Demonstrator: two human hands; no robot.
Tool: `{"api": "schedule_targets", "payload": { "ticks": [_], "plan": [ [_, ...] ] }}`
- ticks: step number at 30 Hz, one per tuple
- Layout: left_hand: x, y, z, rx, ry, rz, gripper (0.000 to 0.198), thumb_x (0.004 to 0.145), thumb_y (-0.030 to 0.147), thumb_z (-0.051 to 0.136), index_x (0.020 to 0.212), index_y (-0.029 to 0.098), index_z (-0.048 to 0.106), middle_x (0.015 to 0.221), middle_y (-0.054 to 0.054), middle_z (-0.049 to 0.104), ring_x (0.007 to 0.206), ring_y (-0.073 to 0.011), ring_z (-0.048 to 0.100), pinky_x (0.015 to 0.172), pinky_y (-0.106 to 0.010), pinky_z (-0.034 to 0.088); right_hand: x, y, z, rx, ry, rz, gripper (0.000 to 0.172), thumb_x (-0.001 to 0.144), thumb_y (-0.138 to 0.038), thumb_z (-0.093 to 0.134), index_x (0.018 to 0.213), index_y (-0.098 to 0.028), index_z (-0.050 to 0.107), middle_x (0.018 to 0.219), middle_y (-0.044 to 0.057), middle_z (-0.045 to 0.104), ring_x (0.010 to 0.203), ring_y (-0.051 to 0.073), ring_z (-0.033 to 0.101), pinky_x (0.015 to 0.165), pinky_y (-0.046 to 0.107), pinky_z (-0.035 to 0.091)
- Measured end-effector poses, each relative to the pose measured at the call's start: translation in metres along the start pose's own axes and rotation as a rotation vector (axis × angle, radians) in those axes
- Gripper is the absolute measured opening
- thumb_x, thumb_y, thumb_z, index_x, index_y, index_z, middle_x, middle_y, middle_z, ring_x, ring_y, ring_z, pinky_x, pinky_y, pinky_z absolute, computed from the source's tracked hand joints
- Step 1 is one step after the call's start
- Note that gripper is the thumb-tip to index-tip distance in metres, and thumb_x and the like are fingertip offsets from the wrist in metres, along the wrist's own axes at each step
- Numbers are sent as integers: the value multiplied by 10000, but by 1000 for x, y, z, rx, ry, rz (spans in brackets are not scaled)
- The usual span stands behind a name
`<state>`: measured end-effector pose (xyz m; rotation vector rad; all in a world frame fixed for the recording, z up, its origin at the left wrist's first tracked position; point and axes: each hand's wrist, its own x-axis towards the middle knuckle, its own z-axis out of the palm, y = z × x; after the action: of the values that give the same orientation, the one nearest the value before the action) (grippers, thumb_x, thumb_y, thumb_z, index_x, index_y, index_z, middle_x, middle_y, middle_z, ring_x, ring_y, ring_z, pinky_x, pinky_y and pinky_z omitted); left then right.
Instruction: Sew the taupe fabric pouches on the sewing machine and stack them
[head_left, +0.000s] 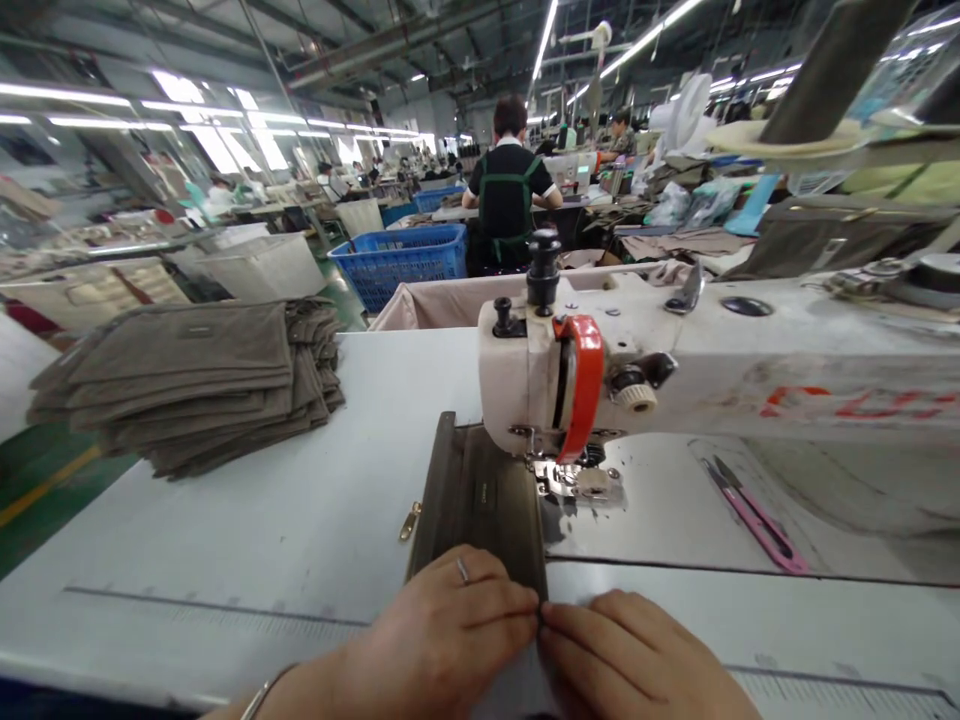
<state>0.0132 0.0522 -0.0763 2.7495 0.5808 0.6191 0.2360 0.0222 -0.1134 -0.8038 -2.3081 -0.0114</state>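
Observation:
An olive-brown fabric panel [480, 480] with a small label lies flat on the white table, its right edge beside the presser foot [559, 482] of a sewing machine [675, 370]. My left hand [457, 630], wearing a ring and a bracelet, lies over the panel's near part, fingers closed on its right edge. Fingertip to fingertip with it, my right hand [630, 655] pinches that same edge from the right side. The near end of the panel is partly hidden under my hands. A gold zipper pull [409, 522] sticks out at the panel's left side.
Stacked brown fabric pieces [202, 370] sit at the table's left. Pink-handled thread snips [757, 515] lie on the machine bed. Ruler markings [210, 608] run along the near table edge. Beyond are a pink cloth-lined bin [435, 300], a blue basket [409, 262] and a seated person [511, 185].

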Motion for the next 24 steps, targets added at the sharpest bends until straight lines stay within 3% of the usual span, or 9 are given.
{"api": "schedule_targets", "payload": {
  "ticks": [5, 10, 16, 24],
  "plan": [
    [1, -14, -2, 0, -108, -56, 287, 903, 47, 454, 1146, 131, 583, 1136, -65, 680, 983, -177, 613, 938, -344, 482, 9, 8, 0, 88, -67, 66, 252, 897, -95, 475, 1053, -177, 655, 964, 52, 718, 735, 175, 630, 651, 287, 548],
    [8, -28, -5, 23, -58, -22, 286, 920, 75, 448, 1164, 137, 584, 1117, -70, 691, 999, -172, 624, 952, -331, 485, 23, 15, -3, 168, -167, 142, 299, 814, -69, 539, 1067, -192, 641, 987, 50, 699, 776, 190, 626, 685, 305, 559],
    [15, -45, -5, 39, -36, 16, 288, 911, 70, 458, 1153, 152, 591, 1128, -71, 696, 1030, -184, 626, 957, -336, 485, 33, 26, -6, 217, -243, 233, 282, 850, -137, 521, 1097, -212, 634, 1059, 52, 684, 900, 207, 647, 808, 347, 565],
    [23, -70, -3, 30, -45, 19, 270, 887, 55, 501, 1119, 135, 614, 1142, -95, 693, 1076, -206, 627, 1000, -362, 460, 48, 42, -3, 132, -319, 259, 295, 840, -177, 522, 1119, -200, 615, 1137, 68, 665, 964, 260, 650, 835, 448, 556]
  ]
}}
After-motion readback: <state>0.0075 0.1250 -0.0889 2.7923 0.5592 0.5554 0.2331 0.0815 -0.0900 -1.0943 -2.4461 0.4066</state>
